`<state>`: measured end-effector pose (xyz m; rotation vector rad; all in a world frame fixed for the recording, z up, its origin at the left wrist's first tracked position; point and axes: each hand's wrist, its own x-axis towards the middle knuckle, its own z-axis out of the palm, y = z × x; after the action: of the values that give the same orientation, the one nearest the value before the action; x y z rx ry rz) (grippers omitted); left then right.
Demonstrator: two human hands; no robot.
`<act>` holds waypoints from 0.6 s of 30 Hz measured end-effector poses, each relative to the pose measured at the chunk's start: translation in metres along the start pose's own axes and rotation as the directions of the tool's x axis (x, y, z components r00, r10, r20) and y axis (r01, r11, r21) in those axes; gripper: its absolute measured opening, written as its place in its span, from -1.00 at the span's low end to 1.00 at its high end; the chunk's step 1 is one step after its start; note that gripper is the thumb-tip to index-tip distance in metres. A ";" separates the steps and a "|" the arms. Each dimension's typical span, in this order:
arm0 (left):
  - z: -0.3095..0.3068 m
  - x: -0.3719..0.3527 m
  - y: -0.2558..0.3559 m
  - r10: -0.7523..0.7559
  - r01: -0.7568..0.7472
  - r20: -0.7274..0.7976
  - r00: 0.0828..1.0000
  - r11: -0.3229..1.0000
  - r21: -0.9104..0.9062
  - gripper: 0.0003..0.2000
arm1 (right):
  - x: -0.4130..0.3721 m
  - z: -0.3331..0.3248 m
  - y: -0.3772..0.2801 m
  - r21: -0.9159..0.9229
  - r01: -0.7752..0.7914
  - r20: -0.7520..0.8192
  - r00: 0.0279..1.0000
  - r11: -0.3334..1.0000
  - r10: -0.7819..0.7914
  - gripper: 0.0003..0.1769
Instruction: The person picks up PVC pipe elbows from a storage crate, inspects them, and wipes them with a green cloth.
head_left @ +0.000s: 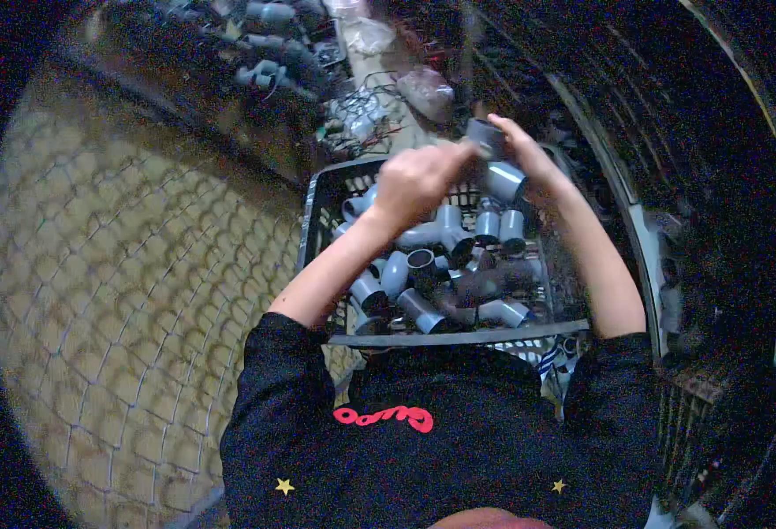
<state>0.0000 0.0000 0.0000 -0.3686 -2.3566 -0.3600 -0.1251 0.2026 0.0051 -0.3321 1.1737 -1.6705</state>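
Observation:
A grey pipe fitting point(505, 181) with a darker end is held up over the far right part of a black plastic crate point(458, 337). My right hand point(533, 163) is closed around the fitting from its right side. Against the dark end, my left hand point(416, 181) has its fingers pressed together; it is blurred, and what it pinches is hidden. Below both hands, the crate holds several grey elbow and tee fittings point(421, 310), lying loose in different directions.
Wire mesh point(123, 291) over a tan surface covers the left side. Beyond the crate lie tangled wires point(361, 115), a clear plastic bag point(428, 93) and more grey parts point(269, 75). Dark slatted racks point(626, 97) stand at the right.

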 end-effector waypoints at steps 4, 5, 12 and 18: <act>-0.001 0.017 0.000 -0.018 0.019 0.037 0.999 1.000 -0.012 -0.70 | 0.010 0.015 0.010 0.010 0.094 -0.349 0.933 0.996 -0.084 -0.46; 0.000 0.010 0.014 -0.045 0.047 0.057 0.997 0.998 -0.043 -0.71 | 0.016 0.008 0.018 0.081 0.159 -0.329 0.936 0.984 -0.124 -0.47; 0.002 0.011 0.027 0.083 -0.082 0.042 0.996 0.996 -0.029 -0.75 | 0.005 0.034 0.018 0.318 0.265 -0.487 0.869 0.910 -0.083 -0.46; 0.009 -0.003 0.049 0.107 -0.092 0.084 0.991 0.982 -0.165 -0.72 | 0.015 0.018 0.023 0.376 0.358 -0.405 0.893 0.855 -0.196 -0.37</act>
<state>0.0144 0.0483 -0.0011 -0.5894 -2.3947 -0.4971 -0.1060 0.1803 -0.0093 0.0999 0.9844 -2.2711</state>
